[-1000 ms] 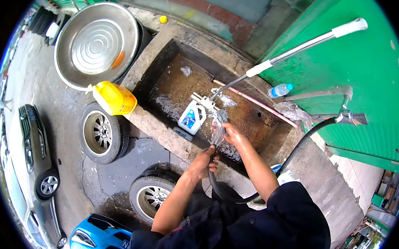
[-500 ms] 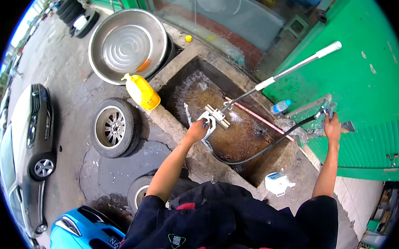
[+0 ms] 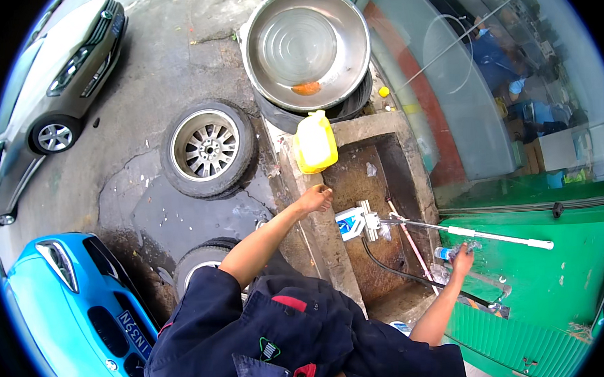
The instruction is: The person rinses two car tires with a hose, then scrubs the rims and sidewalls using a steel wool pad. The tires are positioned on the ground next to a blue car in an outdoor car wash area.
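Observation:
My left hand (image 3: 316, 199) hovers over the near-left rim of the concrete basin (image 3: 340, 265), its fingers loosely curled with nothing visible in them. Just above it on the rim stands a yellow jug (image 3: 315, 143). A white jug with a blue label (image 3: 349, 224) is beside the mop head (image 3: 366, 218) in the basin. The mop's pole (image 3: 482, 234) slants out over the right wall. My right hand (image 3: 463, 259) is closed around the cap end of a clear plastic bottle (image 3: 445, 253) with a blue label. A black hose (image 3: 405, 274) runs from the basin toward the tap.
A large metal bowl (image 3: 305, 48) rests on a tire behind the basin. Wheels (image 3: 209, 150) lie on the ground at left. A blue car (image 3: 82, 295) and a grey car (image 3: 64, 85) are parked beyond. Green metal panels (image 3: 559, 264) border the right side.
My left hand has let go of the white jug and moved off it. My right hand has gone from the tap to the plastic bottle. The view has turned leftward.

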`<state>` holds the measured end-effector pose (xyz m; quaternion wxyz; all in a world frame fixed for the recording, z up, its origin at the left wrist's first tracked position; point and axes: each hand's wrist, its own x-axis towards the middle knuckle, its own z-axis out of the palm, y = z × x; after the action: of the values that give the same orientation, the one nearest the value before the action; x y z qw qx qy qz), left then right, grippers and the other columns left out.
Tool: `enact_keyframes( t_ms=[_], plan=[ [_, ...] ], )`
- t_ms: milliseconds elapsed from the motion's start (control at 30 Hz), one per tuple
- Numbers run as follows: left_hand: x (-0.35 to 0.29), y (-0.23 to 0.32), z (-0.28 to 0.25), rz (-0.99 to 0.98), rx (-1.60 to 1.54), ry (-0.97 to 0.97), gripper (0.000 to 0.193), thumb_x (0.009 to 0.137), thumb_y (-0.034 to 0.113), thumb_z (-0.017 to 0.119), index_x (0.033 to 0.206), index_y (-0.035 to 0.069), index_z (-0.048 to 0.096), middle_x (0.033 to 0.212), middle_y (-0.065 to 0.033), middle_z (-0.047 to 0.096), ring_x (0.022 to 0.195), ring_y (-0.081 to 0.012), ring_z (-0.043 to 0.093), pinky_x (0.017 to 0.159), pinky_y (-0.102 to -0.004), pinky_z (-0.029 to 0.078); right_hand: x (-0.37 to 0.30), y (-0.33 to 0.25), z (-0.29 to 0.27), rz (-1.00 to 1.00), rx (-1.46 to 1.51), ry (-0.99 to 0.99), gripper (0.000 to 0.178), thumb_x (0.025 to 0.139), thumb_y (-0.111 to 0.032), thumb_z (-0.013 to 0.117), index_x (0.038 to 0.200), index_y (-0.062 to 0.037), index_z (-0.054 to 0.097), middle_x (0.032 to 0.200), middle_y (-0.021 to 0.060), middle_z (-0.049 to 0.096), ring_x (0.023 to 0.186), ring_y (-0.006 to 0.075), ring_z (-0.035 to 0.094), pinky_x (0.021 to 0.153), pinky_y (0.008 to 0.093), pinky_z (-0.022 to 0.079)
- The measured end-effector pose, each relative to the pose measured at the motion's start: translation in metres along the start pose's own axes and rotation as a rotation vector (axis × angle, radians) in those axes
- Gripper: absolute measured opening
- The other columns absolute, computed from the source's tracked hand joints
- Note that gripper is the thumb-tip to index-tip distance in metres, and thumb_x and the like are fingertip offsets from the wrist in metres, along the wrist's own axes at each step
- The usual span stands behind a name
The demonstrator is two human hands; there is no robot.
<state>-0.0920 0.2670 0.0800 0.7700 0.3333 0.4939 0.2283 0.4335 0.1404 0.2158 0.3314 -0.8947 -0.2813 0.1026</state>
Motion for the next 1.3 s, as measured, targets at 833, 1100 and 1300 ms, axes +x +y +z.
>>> enact_keyframes(
  t_ms=[833,1100,1300],
  plan=[
    [0.088,0.133,-0.152,0.113,-0.149,0.690,0.045,0.100,0.007,0.055,0.144,0.006,0.047,0.122,-0.0115,0.066,0.101,-0.0239,0.069,0.084,-0.0370,0.059,-0.124,-0.363,0.522,-0.542,0.011,-0.878,0.040,0.098,-0.039,0.056,0.101,-0.0008,0.067,0.104,0.0230,0.070,0.105,0.0420,0.064,0.090,0.0490,0.050],
    [0.130,0.132,-0.137,0.084,0.364,0.510,0.046,0.084,0.010,0.064,0.129,-0.003,0.063,0.128,-0.0216,0.065,0.112,-0.0266,0.064,0.100,-0.0345,0.047,-0.128,-0.342,0.536,-0.469,-0.054,-0.968,0.033,0.098,-0.032,0.050,0.106,-0.0042,0.065,0.111,0.0213,0.068,0.110,0.0414,0.062,0.093,0.0521,0.048],
    [0.130,0.130,-0.139,0.294,0.445,0.713,0.060,0.081,0.002,0.070,0.139,0.009,0.055,0.123,-0.0125,0.063,0.119,-0.0244,0.054,0.106,-0.0360,0.042,-0.134,-0.340,0.541,-0.506,-0.023,-0.971,0.023,0.091,-0.014,0.051,0.107,-0.0107,0.067,0.111,0.0155,0.069,0.110,0.0373,0.062,0.093,0.0489,0.048]
  ],
)
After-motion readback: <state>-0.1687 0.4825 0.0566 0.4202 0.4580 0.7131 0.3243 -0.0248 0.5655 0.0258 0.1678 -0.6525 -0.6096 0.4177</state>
